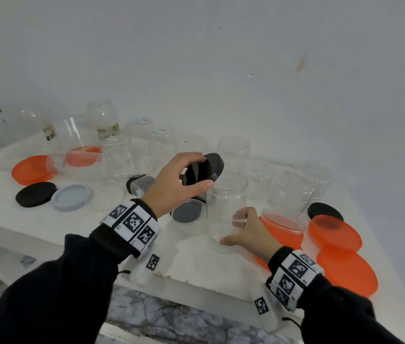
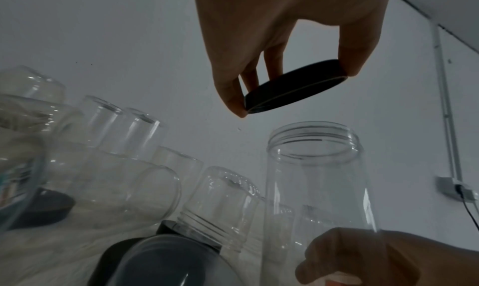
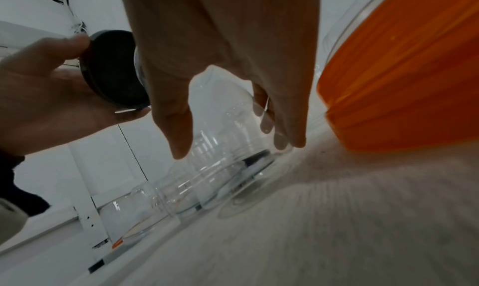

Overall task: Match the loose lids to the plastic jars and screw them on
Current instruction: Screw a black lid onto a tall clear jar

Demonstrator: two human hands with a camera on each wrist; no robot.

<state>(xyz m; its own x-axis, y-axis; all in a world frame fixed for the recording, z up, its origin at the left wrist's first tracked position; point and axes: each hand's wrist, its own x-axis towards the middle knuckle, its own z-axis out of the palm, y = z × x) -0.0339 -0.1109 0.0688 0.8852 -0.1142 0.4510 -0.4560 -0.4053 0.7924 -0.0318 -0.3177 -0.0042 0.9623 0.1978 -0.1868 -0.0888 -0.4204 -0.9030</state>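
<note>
A clear plastic jar (image 1: 226, 209) stands upright and open-mouthed on the white table (image 1: 196, 259); its threaded rim shows in the left wrist view (image 2: 313, 140). My right hand (image 1: 248, 232) wraps round the jar's lower part, thumb in front and fingers behind, seen through the plastic (image 3: 267, 118). My left hand (image 1: 179, 182) pinches a black lid (image 1: 202, 170) by its edge, tilted, just above and left of the jar's mouth, apart from it. The same lid (image 2: 295, 85) hangs over the rim (image 3: 114, 69).
Several clear jars (image 1: 233, 150) stand upside down along the back. Orange lids (image 1: 345, 271) and an orange-lidded tub (image 1: 283, 227) lie at the right, more orange lids (image 1: 31, 170) at the left. A black lid (image 1: 35, 194) and a grey lid (image 1: 72, 196) lie at the left front.
</note>
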